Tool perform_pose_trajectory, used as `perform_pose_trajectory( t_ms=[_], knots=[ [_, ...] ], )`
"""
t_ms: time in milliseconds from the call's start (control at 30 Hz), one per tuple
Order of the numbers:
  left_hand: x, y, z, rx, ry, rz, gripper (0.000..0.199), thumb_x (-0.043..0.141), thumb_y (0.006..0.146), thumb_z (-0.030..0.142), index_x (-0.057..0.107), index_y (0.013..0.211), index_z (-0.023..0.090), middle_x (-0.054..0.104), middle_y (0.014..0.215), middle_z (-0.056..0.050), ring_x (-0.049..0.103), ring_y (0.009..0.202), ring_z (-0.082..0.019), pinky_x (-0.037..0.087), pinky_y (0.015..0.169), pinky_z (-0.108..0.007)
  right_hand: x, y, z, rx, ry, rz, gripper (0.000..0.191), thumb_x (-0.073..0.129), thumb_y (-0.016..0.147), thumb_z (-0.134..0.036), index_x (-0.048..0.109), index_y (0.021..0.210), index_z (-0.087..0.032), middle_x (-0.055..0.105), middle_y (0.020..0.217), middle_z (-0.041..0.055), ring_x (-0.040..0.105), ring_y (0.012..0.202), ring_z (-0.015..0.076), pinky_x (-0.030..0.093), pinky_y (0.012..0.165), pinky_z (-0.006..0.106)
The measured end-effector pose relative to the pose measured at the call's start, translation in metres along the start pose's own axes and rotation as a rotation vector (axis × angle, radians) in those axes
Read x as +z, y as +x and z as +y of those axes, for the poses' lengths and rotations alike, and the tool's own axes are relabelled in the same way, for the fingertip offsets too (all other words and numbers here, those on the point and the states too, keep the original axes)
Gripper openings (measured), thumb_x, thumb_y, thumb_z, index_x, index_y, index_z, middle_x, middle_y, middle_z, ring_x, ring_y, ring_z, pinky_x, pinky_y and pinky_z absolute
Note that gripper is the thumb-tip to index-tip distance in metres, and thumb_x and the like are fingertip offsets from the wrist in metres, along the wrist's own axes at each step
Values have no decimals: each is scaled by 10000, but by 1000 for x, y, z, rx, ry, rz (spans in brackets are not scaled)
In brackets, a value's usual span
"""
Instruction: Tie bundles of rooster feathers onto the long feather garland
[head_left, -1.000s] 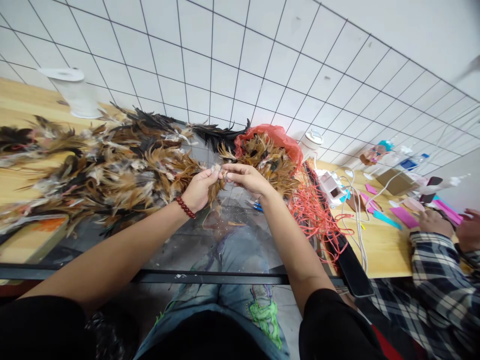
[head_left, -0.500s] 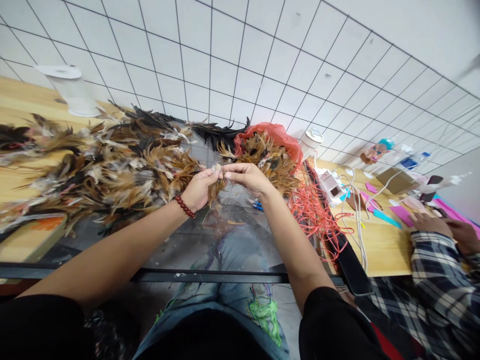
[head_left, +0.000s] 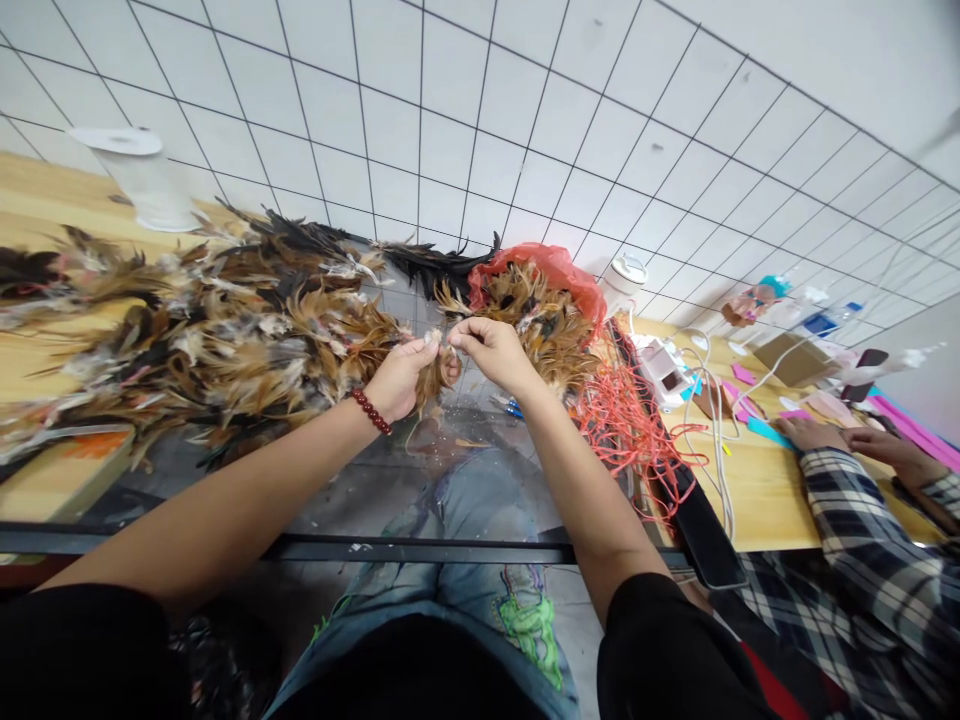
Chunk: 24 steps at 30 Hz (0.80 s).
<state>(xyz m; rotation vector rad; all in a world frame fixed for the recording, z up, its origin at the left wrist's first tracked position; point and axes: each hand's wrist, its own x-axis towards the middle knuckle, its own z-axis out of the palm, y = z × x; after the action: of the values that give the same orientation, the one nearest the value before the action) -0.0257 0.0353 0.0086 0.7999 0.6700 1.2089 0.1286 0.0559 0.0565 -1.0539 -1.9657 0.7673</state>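
Feather pile (head_left: pixel 225 330), brown and black, sprawls over the glass tabletop (head_left: pixel 450 500) to the left; a red bag of feathers (head_left: pixel 540 290) sits behind, red strings (head_left: pixel 630 420) to the right. Left hand (head_left: pixel 401 378) grips a small feather bundle (head_left: pixel 431 375) above the glass, right hand (head_left: pixel 491 350) pinching its tip

Feather heap (head_left: pixel 225 330) left on glass tabletop (head_left: pixel 420 500), bagged feathers (head_left: pixel 540 300) behind hands, cords (head_left: pixel 630 430) right.

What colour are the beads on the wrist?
Dark red: the bead bracelet circles the left hand's wrist, clearest in the head view.
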Motion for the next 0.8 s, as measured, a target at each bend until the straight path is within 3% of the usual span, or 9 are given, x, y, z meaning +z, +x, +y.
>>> perform_pose_trajectory(
  t_ms=[167,367,533,667,800],
  knots=[
    [-1,0,-2,-23,19,-76,231,748,780,311,614,754,124,633,620,-36,605,521,-138,511,542,-264,6,-2,-1,-92,-225,36,154,537,858,-154,660,772,-186,669,865,25,599,859,144,434,851,256],
    [-3,0,-2,0,30,-78,255,778,744,309,600,701,132,561,572,-1,570,520,-115,490,547,-234,10,-2,4,-139,-245,64,147,545,871,-165,684,823,-179,673,890,40,603,881,147,435,862,251],
    [-3,3,-1,78,43,60,233,754,770,281,587,691,141,563,563,9,568,512,-113,489,561,-240,13,2,14,49,-75,85,180,567,863,-217,681,994,-169,683,908,22,592,806,124,455,812,252],
    [-3,6,-2,172,75,186,222,724,803,257,589,666,145,569,552,9,529,483,-95,448,528,-219,17,2,18,171,61,-45,247,647,819,-398,684,820,-154,646,713,-14,543,659,100,440,674,228],
    [-1,7,-5,239,102,185,235,715,811,252,588,644,145,560,557,8,506,485,-88,416,511,-211,22,1,15,219,151,-51,277,694,764,-415,685,705,-145,645,637,-9,497,575,78,403,588,208]
  ],
)
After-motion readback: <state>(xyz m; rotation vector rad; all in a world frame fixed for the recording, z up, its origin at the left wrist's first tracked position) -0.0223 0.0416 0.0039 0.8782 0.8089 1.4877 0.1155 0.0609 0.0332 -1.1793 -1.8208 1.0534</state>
